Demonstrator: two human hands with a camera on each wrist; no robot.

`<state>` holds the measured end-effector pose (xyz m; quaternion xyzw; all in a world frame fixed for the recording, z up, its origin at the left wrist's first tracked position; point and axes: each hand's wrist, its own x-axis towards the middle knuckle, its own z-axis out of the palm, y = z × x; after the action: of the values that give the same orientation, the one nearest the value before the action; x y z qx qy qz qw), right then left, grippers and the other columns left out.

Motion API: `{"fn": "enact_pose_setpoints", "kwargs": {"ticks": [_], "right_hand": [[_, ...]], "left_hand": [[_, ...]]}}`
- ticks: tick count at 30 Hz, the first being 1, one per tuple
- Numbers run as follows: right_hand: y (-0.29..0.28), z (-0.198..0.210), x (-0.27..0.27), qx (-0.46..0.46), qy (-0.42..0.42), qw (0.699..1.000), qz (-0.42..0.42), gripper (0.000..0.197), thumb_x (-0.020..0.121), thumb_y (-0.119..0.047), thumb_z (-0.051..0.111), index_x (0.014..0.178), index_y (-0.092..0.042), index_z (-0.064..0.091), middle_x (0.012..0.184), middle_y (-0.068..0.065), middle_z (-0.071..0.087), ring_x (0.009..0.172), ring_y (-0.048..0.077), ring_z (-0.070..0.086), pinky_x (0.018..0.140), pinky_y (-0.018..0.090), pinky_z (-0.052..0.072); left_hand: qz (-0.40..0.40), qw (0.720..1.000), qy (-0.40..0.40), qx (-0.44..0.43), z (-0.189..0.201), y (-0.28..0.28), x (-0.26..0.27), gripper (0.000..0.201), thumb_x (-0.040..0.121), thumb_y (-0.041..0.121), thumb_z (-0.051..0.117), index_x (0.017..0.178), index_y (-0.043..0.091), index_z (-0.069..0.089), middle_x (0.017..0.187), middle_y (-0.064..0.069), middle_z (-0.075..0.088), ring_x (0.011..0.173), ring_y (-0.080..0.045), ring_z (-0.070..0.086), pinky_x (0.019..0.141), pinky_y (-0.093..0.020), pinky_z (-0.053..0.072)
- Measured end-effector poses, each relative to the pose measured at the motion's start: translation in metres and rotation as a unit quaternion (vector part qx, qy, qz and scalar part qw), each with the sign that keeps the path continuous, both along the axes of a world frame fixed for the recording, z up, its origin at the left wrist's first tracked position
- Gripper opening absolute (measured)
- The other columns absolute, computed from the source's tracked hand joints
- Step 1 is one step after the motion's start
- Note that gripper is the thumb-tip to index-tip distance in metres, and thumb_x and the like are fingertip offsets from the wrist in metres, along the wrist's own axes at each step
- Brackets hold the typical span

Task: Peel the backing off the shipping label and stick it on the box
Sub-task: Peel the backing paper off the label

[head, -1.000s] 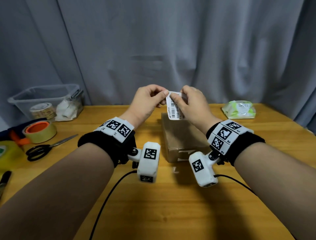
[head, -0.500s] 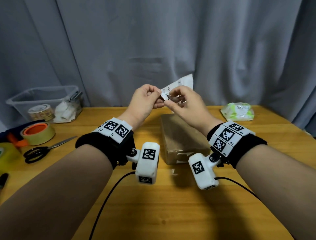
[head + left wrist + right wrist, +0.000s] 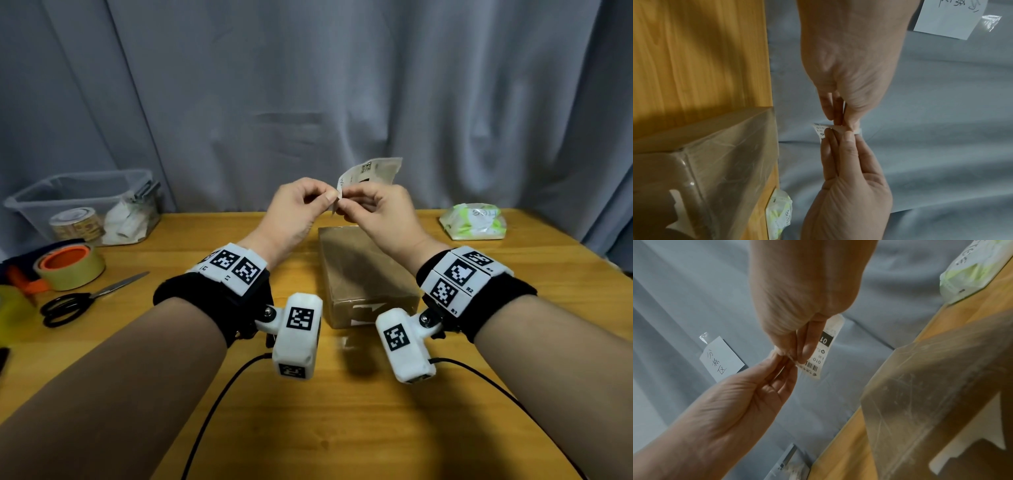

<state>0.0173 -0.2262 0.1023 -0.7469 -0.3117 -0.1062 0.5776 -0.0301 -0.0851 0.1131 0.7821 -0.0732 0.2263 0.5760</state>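
The white shipping label (image 3: 371, 169) is held in the air above the far end of the brown tape-wrapped box (image 3: 363, 270), which lies on the wooden table. My left hand (image 3: 329, 200) pinches one corner of the label between thumb and fingers. My right hand (image 3: 346, 209) pinches the same end right beside it, fingertips almost touching. In the right wrist view the label (image 3: 826, 344) shows a barcode and black block behind my right hand (image 3: 797, 355), with my left hand (image 3: 781, 360) coming from the lower left. The left wrist view shows only the label corner (image 3: 819, 129).
At the left stand a clear plastic bin (image 3: 78, 202), a tape roll with an orange core (image 3: 70, 265) and black-handled scissors (image 3: 82, 301). A green wipes pack (image 3: 474, 226) lies at the back right. A grey curtain hangs behind the table.
The label, which hung down with its barcode toward me, has been turned so that it stands up behind my right hand. Both hands now pinch its near corner close together.
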Motion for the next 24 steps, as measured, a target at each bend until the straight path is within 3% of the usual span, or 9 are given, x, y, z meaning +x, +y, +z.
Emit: {"fn": "enact_pose_setpoints", "kwargs": {"ticks": [4, 8, 11, 15, 19, 24], "right_hand": [[0.0004, 0.0011, -0.0038, 0.005, -0.002, 1.0, 0.008, 0.021, 0.086, -0.005, 0.063, 0.105, 0.001, 0.069, 0.089, 0.009, 0.069, 0.084, 0.021, 0.068, 0.082, 0.031, 0.057], [-0.0012, 0.0006, -0.0041, -0.012, -0.009, 1.0, 0.02, 0.02, 0.088, -0.005, 0.06, 0.106, 0.0, 0.069, 0.086, 0.009, 0.068, 0.077, 0.016, 0.066, 0.079, 0.026, 0.057], [-0.0008, -0.0003, -0.0039, -0.02, -0.007, 1.0, 0.017, 0.022, 0.089, -0.005, 0.058, 0.107, 0.0, 0.068, 0.089, 0.011, 0.07, 0.076, 0.014, 0.065, 0.08, 0.025, 0.057], [0.0014, -0.0012, -0.0028, -0.026, -0.008, 1.0, 0.015, 0.021, 0.089, -0.004, 0.058, 0.106, 0.001, 0.069, 0.089, 0.01, 0.069, 0.082, 0.022, 0.067, 0.084, 0.033, 0.057], [0.0036, -0.0036, -0.0033, -0.033, -0.024, 0.999, 0.018, 0.018, 0.088, -0.008, 0.06, 0.102, -0.003, 0.071, 0.087, 0.005, 0.07, 0.083, 0.021, 0.068, 0.084, 0.041, 0.057], [0.0049, -0.0055, -0.0034, 0.011, 0.018, 0.999, 0.028, 0.011, 0.088, -0.015, 0.061, 0.094, -0.014, 0.07, 0.088, 0.005, 0.07, 0.087, 0.02, 0.069, 0.084, 0.041, 0.058]], "left_hand": [[0.007, 1.0, 0.001, -0.003, -0.0008, 0.0002, 0.0008, 0.017, 0.088, 0.011, 0.059, 0.075, 0.02, 0.064, 0.078, 0.004, 0.063, 0.077, -0.006, 0.06, 0.082, -0.023, 0.049], [0.006, 1.0, 0.011, -0.008, -0.0015, 0.0019, -0.0007, 0.009, 0.087, 0.012, 0.06, 0.085, 0.009, 0.068, 0.08, -0.001, 0.067, 0.081, -0.01, 0.062, 0.087, -0.027, 0.051], [0.001, 1.0, 0.012, -0.015, -0.0021, 0.0039, -0.0018, 0.007, 0.085, 0.011, 0.063, 0.086, 0.008, 0.069, 0.082, -0.004, 0.068, 0.084, -0.013, 0.062, 0.087, -0.029, 0.051], [-0.008, 0.999, 0.014, -0.027, -0.0022, 0.0064, -0.0005, 0.007, 0.081, 0.009, 0.067, 0.078, 0.016, 0.068, 0.078, -0.001, 0.067, 0.078, -0.011, 0.062, 0.082, -0.025, 0.053], [-0.002, 0.999, 0.003, -0.042, -0.002, 0.0063, 0.0007, 0.01, 0.079, 0.003, 0.068, 0.077, 0.012, 0.064, 0.076, -0.001, 0.064, 0.073, -0.008, 0.062, 0.078, -0.022, 0.053], [-0.001, 1.0, -0.007, -0.025, -0.0005, 0.0069, -0.0007, 0.009, 0.081, 0.0, 0.065, 0.089, 0.001, 0.064, 0.08, -0.002, 0.065, 0.074, -0.005, 0.065, 0.081, -0.02, 0.055]]}}
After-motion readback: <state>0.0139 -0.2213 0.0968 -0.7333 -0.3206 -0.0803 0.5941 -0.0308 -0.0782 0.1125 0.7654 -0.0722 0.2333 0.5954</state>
